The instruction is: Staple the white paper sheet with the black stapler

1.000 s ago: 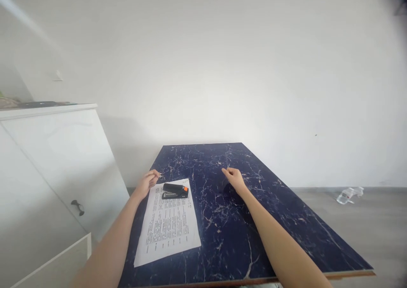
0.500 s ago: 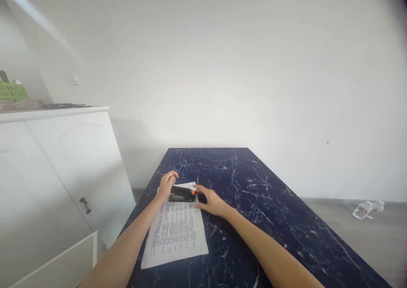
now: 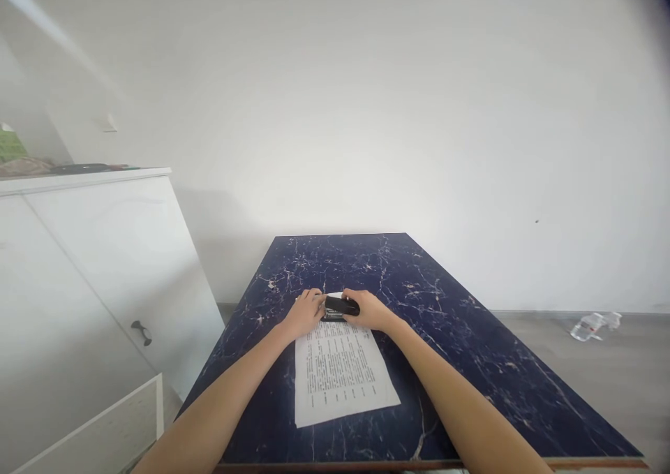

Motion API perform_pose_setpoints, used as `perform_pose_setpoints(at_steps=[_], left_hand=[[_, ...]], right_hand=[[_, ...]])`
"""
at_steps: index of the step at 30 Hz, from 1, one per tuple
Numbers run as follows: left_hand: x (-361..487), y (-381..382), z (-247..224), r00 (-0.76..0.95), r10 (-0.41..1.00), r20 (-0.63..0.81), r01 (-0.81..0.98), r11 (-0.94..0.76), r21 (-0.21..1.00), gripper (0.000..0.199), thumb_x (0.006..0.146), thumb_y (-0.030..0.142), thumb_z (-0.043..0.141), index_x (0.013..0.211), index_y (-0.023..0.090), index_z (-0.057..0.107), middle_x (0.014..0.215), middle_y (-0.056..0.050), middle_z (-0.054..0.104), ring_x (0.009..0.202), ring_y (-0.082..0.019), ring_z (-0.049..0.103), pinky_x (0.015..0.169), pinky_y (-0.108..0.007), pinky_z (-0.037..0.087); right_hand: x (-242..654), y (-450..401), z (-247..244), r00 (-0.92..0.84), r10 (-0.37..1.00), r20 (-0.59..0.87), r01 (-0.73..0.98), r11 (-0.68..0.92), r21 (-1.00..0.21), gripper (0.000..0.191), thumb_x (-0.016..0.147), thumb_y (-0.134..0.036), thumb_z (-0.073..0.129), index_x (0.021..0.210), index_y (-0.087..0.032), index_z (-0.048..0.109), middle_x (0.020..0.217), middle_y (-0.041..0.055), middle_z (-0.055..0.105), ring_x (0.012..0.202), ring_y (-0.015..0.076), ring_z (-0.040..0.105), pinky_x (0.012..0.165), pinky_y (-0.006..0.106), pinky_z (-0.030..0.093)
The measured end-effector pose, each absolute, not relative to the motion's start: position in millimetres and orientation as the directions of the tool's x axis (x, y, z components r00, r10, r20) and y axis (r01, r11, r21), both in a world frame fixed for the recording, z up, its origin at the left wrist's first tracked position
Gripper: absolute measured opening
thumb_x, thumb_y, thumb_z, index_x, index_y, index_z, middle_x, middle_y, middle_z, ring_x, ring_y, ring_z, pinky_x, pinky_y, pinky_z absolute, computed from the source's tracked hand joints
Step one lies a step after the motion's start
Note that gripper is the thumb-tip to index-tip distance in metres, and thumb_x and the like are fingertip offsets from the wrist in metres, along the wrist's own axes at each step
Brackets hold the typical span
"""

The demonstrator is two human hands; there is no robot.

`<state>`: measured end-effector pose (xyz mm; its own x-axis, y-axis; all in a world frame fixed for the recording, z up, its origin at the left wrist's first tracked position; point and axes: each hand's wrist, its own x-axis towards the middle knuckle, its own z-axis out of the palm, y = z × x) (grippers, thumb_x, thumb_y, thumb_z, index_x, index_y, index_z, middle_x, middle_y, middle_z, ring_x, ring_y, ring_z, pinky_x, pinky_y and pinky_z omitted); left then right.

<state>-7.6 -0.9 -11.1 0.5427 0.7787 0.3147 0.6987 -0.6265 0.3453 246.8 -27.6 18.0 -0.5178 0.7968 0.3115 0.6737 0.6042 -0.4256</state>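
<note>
A black stapler (image 3: pixel 341 306) lies across the top end of a printed white sheet (image 3: pixel 343 369) on the dark blue marbled table (image 3: pixel 419 362). My right hand (image 3: pixel 366 309) is closed round the stapler's right end, thumb and fingers on either side of it. At its left end is my left hand (image 3: pixel 306 312), fingers bent and pressed against the stapler and the paper's top left part. The fingertips of my left hand are partly hidden, and the paper's upper edge shows only between the hands.
A white cabinet (image 3: pixel 105 250) with a dark handle (image 3: pixel 141 332) stands to the left, with items on its top. A white-framed panel (image 3: pixel 125 425) leans low at the left. Clear plastic bottles (image 3: pixel 594 326) lie on the floor at the right, by the wall.
The paper and stapler have shifted right in view and turned slightly. The stapler's orange part no longer shows. My left hand has come down onto the stapler's left end; my right hand wraps further round it.
</note>
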Motion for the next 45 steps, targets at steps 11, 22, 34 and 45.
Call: perform_pose_setpoints(at_steps=[11,22,34,45], left_hand=[[-12.9,3.1,-15.5,0.627,0.774,0.088,0.728,-0.622,0.290,0.052,0.107,0.040,0.023,0.156,0.026,0.035,0.165,-0.012,0.031,0.154,-0.032,0.022,0.122,-0.065,0.017],[-11.9,-4.1,4.0,0.605,0.787,0.123,0.739,-0.612,0.281,0.068,0.083,0.017,0.054,0.149,0.027,0.042,0.134,-0.014,0.050,0.124,-0.034,0.048,0.106,-0.053,0.038],[-6.4,-11.5,9.8,0.655,0.683,0.323,0.670,-0.723,0.168,0.058,0.080,0.007,0.050,0.134,0.027,0.055,0.129,-0.011,0.047,0.115,-0.030,0.050,0.101,-0.050,0.038],[-2.1,-12.7,3.4,0.690,0.666,0.285,0.628,-0.746,0.223,0.039,0.093,0.022,0.048,0.130,0.027,0.060,0.134,-0.010,0.053,0.119,-0.031,0.051,0.101,-0.052,0.040]], right_hand=[[229.7,-29.0,18.2,-0.434,0.794,0.426,0.652,0.603,-0.459,0.034,0.088,-0.028,0.067,0.122,-0.030,0.064,0.110,0.0039,0.075,0.098,0.0249,0.070,0.083,0.033,0.050],[309.9,-2.8,24.3,-0.198,0.878,0.436,0.758,0.419,-0.500,0.040,0.087,-0.022,0.063,0.126,-0.027,0.066,0.122,0.0075,0.073,0.110,0.0302,0.067,0.096,0.043,0.050],[313.0,3.5,13.1,-0.321,0.872,0.369,0.730,0.476,-0.491,0.039,0.084,-0.016,0.067,0.121,-0.026,0.070,0.123,0.0053,0.073,0.112,0.0267,0.068,0.100,0.038,0.049],[287.0,-8.7,18.2,-0.406,0.835,0.371,0.626,0.550,-0.553,0.039,0.080,-0.017,0.074,0.117,-0.026,0.074,0.120,0.0041,0.075,0.111,0.0248,0.069,0.104,0.039,0.049]])
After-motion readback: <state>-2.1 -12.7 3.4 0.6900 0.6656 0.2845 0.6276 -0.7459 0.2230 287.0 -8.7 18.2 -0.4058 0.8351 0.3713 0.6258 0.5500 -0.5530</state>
